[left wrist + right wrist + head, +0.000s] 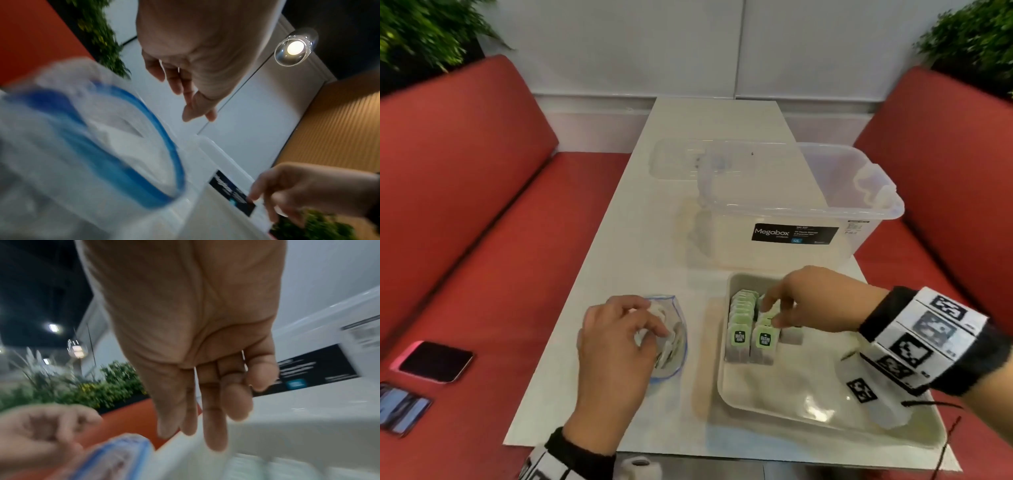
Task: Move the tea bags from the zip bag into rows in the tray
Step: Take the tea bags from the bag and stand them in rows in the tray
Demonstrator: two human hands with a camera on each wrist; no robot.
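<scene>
A clear zip bag [675, 358] with a blue rim lies open on the white table, holding several tea bags. My left hand [654, 329] hovers over its mouth with loosely curled fingers; the left wrist view shows the left hand [195, 112] holding nothing above the bag [102, 146]. To the right stands the shallow clear tray [722, 394]. Two rows of green-tagged tea bags [739, 329] stand at its far left, and a lone tea bag [791, 337] stands beside them. My right hand [774, 315] reaches down with straight fingers [216, 443] onto the second row [765, 337].
A large clear Megabox bin [791, 205] stands just behind the tray, its lid [688, 157] lying farther back. Red bench seats flank the narrow table. Two phones [436, 361] lie on the left seat. The tray's near half is bare.
</scene>
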